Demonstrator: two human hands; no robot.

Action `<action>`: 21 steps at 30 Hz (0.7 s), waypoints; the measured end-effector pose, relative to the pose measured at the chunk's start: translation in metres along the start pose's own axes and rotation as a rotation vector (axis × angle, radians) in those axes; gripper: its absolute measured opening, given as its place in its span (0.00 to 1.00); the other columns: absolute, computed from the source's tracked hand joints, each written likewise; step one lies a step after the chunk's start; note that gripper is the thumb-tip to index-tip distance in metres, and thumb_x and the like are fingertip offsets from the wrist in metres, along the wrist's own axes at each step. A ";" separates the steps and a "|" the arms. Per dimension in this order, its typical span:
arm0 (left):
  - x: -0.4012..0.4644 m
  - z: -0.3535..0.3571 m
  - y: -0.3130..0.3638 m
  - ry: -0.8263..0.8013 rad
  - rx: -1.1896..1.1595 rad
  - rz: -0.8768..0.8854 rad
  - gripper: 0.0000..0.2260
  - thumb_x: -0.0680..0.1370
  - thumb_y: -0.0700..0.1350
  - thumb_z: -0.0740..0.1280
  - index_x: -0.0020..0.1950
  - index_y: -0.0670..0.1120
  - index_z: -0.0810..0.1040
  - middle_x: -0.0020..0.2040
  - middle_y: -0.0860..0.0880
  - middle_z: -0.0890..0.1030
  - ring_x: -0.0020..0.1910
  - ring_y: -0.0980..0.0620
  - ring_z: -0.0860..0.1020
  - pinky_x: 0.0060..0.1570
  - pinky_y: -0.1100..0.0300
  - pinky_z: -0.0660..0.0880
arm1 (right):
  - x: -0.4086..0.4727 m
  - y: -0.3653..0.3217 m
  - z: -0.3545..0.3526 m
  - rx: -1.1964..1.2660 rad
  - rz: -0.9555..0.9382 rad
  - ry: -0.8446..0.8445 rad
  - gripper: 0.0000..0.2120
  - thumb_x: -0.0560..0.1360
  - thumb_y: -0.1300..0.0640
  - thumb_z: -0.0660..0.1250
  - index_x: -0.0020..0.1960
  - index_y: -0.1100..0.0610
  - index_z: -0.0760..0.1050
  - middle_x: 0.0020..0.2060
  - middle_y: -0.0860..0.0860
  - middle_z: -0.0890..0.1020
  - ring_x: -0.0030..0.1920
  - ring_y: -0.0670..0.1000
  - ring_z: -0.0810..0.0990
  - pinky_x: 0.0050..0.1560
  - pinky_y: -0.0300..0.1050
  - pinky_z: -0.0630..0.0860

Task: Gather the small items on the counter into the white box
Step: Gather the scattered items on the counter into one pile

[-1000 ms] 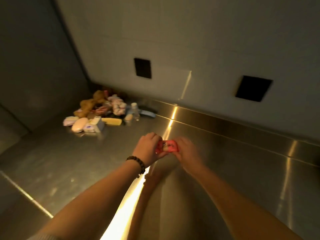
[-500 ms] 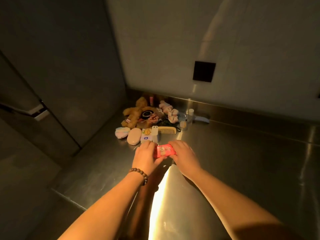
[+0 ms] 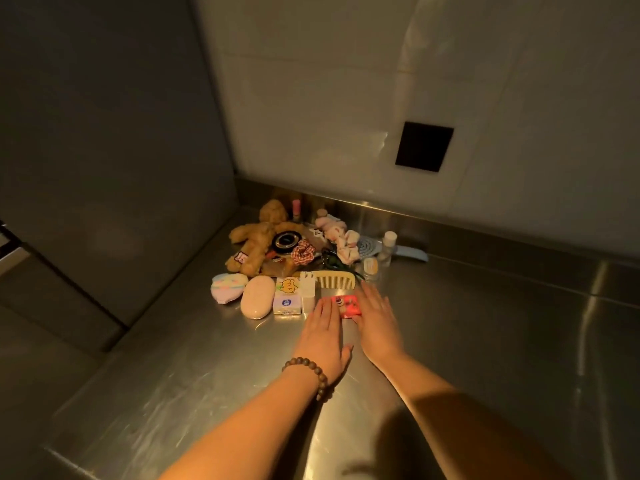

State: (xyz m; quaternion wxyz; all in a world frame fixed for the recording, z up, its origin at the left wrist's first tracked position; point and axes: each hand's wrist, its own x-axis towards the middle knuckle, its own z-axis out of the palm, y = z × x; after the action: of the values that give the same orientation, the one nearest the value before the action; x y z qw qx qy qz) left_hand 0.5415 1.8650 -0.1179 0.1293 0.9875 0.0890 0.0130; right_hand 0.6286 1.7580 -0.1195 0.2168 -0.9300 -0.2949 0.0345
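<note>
A small pink packet (image 3: 344,304) lies flat on the steel counter (image 3: 485,341) between my two hands. My left hand (image 3: 323,336), with a bead bracelet on its wrist, rests flat with straight fingers touching the packet's left edge. My right hand (image 3: 375,318) lies flat against the packet's right side. Behind them sits a pile of small items: a yellow comb (image 3: 334,280), a tissue pack (image 3: 286,295), an oval pink soap (image 3: 258,296), a pastel pouch (image 3: 228,287), a brown plush bear (image 3: 258,239) and scrunchies (image 3: 337,237). No white box is in view.
A small clear bottle (image 3: 387,247), a little jar (image 3: 370,268) and a blue hairbrush (image 3: 398,252) stand near the back wall. A grey side wall (image 3: 121,133) closes the corner at left. The counter edge (image 3: 86,386) drops off at lower left.
Both hands carried the pink packet forward to the pile, set it on the counter and opened flat beside it. The view swung left toward the corner.
</note>
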 end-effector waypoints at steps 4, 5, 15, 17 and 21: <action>0.004 0.007 0.000 -0.030 0.037 -0.006 0.36 0.77 0.59 0.49 0.76 0.41 0.38 0.77 0.42 0.41 0.75 0.46 0.39 0.69 0.55 0.33 | -0.021 0.007 0.008 -0.140 -0.130 -0.062 0.31 0.81 0.58 0.53 0.77 0.49 0.40 0.75 0.45 0.40 0.77 0.47 0.40 0.75 0.48 0.38; 0.007 0.008 0.002 -0.041 0.036 -0.024 0.36 0.77 0.59 0.48 0.76 0.41 0.38 0.77 0.42 0.40 0.75 0.46 0.38 0.70 0.55 0.33 | -0.023 0.009 0.010 -0.157 -0.156 -0.114 0.31 0.81 0.57 0.52 0.77 0.49 0.38 0.75 0.44 0.38 0.77 0.47 0.38 0.75 0.48 0.37; 0.039 -0.005 0.017 -0.127 -0.040 -0.183 0.31 0.81 0.49 0.52 0.76 0.39 0.38 0.77 0.41 0.39 0.75 0.45 0.38 0.70 0.54 0.35 | 0.015 0.010 -0.012 -0.158 -0.124 -0.343 0.31 0.82 0.58 0.53 0.77 0.49 0.37 0.77 0.47 0.38 0.76 0.47 0.37 0.77 0.51 0.41; 0.030 -0.010 0.018 -0.107 -0.058 -0.157 0.33 0.80 0.49 0.56 0.76 0.39 0.39 0.77 0.41 0.40 0.75 0.45 0.39 0.71 0.55 0.36 | 0.008 0.010 -0.017 -0.114 -0.112 -0.307 0.32 0.81 0.60 0.53 0.78 0.48 0.38 0.78 0.46 0.40 0.77 0.46 0.39 0.77 0.49 0.41; 0.006 -0.030 0.017 -0.109 -0.132 -0.169 0.36 0.77 0.50 0.61 0.77 0.42 0.42 0.78 0.43 0.46 0.76 0.46 0.45 0.73 0.55 0.42 | -0.019 0.007 -0.037 -0.058 -0.002 -0.177 0.27 0.82 0.57 0.51 0.78 0.52 0.46 0.78 0.49 0.50 0.78 0.49 0.46 0.76 0.47 0.43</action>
State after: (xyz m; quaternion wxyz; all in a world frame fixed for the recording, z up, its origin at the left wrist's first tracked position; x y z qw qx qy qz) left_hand 0.5485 1.8573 -0.0844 0.1995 0.9650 0.1639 -0.0456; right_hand 0.6241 1.7284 -0.0905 0.1629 -0.9289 -0.3147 0.1076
